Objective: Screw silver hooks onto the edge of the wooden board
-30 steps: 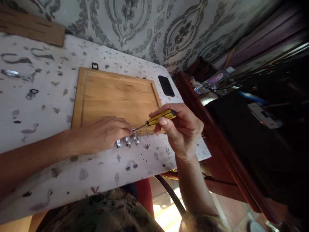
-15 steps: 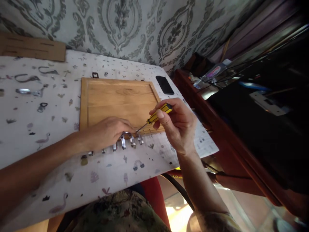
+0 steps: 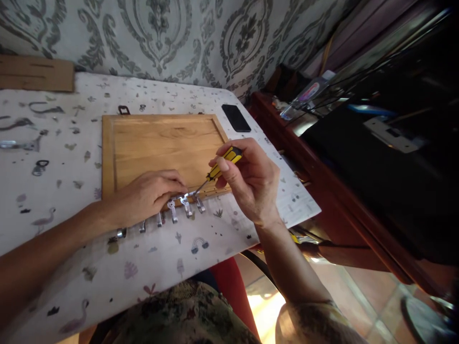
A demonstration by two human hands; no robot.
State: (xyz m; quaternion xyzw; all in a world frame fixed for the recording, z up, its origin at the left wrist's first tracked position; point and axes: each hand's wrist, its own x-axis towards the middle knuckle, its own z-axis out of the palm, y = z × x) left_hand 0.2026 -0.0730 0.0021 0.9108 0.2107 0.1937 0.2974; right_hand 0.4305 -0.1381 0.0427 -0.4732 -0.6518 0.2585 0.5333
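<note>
A framed wooden board (image 3: 161,148) lies flat on the patterned tablecloth. Along its near edge runs a metal rack with several silver hooks (image 3: 185,206) hanging over the side. My right hand (image 3: 251,181) is closed round a yellow and black screwdriver (image 3: 225,164), whose tip meets the rack near its right end. My left hand (image 3: 147,196) rests over the near edge of the board, its fingertips pressed together on the metal rack and hiding part of it.
A black phone (image 3: 236,118) lies beyond the board's right corner. Metal hooks (image 3: 19,145) and a cardboard piece (image 3: 36,73) are at the left. Dark red furniture (image 3: 337,210) with a plastic bottle (image 3: 307,94) stands to the right.
The view has shifted, so the board and both hands appear farther left. My left fingers have drawn back slightly from the screwdriver tip, uncovering more of the metal rack.
</note>
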